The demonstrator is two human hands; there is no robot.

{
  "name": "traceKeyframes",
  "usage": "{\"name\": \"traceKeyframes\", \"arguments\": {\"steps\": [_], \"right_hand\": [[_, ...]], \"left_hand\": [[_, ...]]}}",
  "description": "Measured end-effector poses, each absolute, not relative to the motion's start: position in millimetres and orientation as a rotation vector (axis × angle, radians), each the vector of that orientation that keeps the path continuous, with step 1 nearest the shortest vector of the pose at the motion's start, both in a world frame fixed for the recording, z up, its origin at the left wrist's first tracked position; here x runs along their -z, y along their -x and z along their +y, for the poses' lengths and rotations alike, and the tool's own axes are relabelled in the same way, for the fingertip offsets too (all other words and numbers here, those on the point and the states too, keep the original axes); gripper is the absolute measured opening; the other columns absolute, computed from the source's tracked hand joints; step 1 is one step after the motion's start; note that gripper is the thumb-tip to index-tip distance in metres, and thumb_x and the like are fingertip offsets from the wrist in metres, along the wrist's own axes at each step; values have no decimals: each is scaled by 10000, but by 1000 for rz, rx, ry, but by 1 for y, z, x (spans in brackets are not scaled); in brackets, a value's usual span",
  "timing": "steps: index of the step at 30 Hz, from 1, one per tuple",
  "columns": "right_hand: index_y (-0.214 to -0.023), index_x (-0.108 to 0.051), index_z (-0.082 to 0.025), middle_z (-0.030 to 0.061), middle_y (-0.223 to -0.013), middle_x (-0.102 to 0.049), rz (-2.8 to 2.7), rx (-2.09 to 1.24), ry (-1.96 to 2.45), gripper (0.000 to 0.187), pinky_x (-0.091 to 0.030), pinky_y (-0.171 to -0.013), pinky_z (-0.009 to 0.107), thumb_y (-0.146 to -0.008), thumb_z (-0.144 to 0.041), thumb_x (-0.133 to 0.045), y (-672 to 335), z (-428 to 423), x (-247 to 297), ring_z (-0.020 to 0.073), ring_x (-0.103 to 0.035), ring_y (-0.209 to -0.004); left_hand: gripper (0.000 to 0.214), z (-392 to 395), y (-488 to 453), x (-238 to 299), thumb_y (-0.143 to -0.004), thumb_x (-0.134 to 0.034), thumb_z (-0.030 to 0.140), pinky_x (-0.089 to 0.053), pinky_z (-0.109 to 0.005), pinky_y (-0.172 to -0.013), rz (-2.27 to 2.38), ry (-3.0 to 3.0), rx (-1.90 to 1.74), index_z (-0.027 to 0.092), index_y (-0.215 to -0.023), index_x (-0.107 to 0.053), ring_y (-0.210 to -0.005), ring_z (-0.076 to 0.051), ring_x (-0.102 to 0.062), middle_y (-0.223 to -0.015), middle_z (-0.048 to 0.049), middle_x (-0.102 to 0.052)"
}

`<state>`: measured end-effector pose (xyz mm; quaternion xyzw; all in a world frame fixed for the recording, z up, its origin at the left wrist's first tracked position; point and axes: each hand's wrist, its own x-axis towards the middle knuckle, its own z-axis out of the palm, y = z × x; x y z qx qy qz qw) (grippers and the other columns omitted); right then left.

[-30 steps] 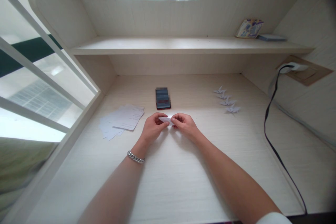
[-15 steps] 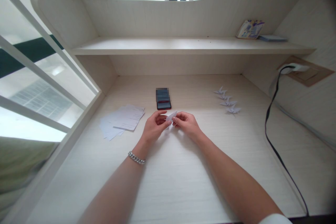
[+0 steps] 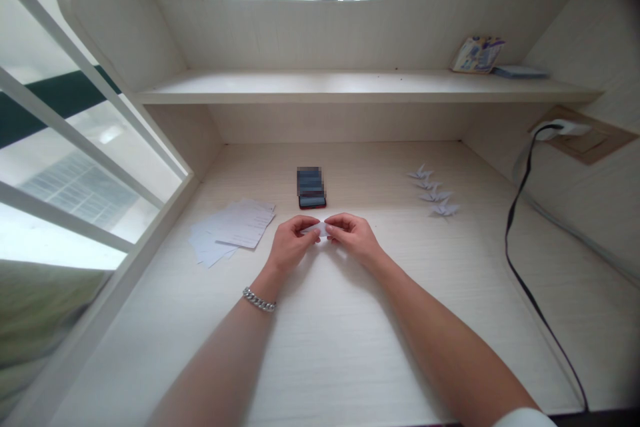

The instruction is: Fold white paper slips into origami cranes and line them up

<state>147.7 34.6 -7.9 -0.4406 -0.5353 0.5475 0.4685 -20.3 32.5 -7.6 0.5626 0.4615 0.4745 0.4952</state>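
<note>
My left hand (image 3: 289,244) and my right hand (image 3: 353,235) meet over the middle of the pale wooden desk (image 3: 330,347). Both pinch one small folded piece of white paper (image 3: 316,229), which is held low and flat between the fingertips. A silver chain bracelet (image 3: 259,299) sits on my left wrist. Just beyond the hands lies a dark phone (image 3: 311,187), face up.
Loose white sheets (image 3: 231,229) lie fanned to the left. Several small folded paper cranes (image 3: 433,193) stand in a row at the right. A black cable (image 3: 520,240) runs from a wall plug (image 3: 563,127) down across the desk's right side. A shelf (image 3: 350,87) above holds a small packet (image 3: 476,54).
Half a second ago the paper's tip stuck up between the hands. Now both hands have closed in and pressed it down flat again.
</note>
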Motion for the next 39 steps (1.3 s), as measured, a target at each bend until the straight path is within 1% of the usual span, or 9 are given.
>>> {"name": "traceKeyframes", "arguments": {"steps": [4, 9, 14, 18, 22, 26, 31, 36, 39], "right_hand": [[-879, -660, -151, 44, -771, -661, -1327, -1308, 1097, 292, -498, -583, 274, -681, -365, -671, -147, 35, 10, 139, -603, -623], [-912, -689, -156, 56, -772, -684, -1343, -1279, 1098, 326, -476, -564, 264, -663, -366, -686, -145, 34, 11, 136, -592, -603], [-884, -712, -152, 68, -755, -699, -1260, -1323, 1121, 337, -485, -560, 272, -614, -353, -726, -144, 34, 10, 142, -599, -589], [-836, -724, -162, 63, -724, -696, -1280, -1310, 1120, 291, -481, -547, 269, -609, -345, -726, -145, 34, 8, 140, -591, -585], [-828, -721, -166, 54, -709, -685, -1323, -1306, 1111, 278, -467, -545, 263, -620, -350, -713, -146, 34, 8, 136, -579, -584], [-829, -702, -156, 58, -735, -678, -1333, -1323, 1092, 293, -459, -562, 266, -633, -374, -703, -147, 34, 10, 141, -580, -600], [-802, -672, -148, 54, -749, -665, -1355, -1380, 1064, 269, -458, -594, 265, -650, -369, -692, -147, 35, 10, 147, -587, -645], [-784, -661, -156, 32, -709, -648, -1428, -1312, 1072, 223, -440, -580, 255, -669, -347, -661, -147, 34, 8, 135, -569, -622], [-780, -666, -162, 29, -706, -649, -1433, -1274, 1084, 186, -444, -587, 257, -666, -308, -652, -147, 33, 8, 136, -568, -624]], "left_hand": [[309, 32, 20, 7, -672, -693, 326, -525, -284, -638, 1125, -1384, -1144, 134, -911, -653, -684, -165, -644, -863, -85, -682], [302, 31, 18, 6, -677, -693, 335, -527, -271, -635, 1098, -1375, -1153, 135, -901, -666, -712, -166, -642, -855, -85, -688], [302, 30, 16, 5, -658, -706, 314, -531, -271, -612, 1076, -1276, -1177, 129, -894, -668, -639, -149, -640, -792, -74, -696], [237, 31, 16, 5, -654, -700, 271, -513, -247, -571, 1077, -1264, -1192, 131, -843, -674, -590, -134, -628, -722, -59, -691], [216, 31, 17, 5, -651, -696, 274, -492, -241, -546, 1100, -1313, -1171, 129, -809, -675, -571, -133, -614, -676, -52, -677], [245, 30, 18, 5, -653, -699, 303, -497, -250, -570, 1110, -1341, -1151, 127, -819, -667, -593, -140, -623, -719, -63, -682], [251, 29, 17, 8, -646, -707, 319, -517, -281, -621, 1107, -1357, -1130, 131, -806, -660, -645, -161, -639, -767, -69, -685], [235, 30, 17, 9, -630, -712, 307, -515, -289, -666, 1107, -1363, -1138, 138, -788, -670, -709, -175, -642, -789, -72, -692], [215, 31, 17, 8, -631, -703, 297, -509, -287, -662, 1122, -1364, -1132, 140, -775, -677, -709, -178, -641, -780, -74, -695]]}}
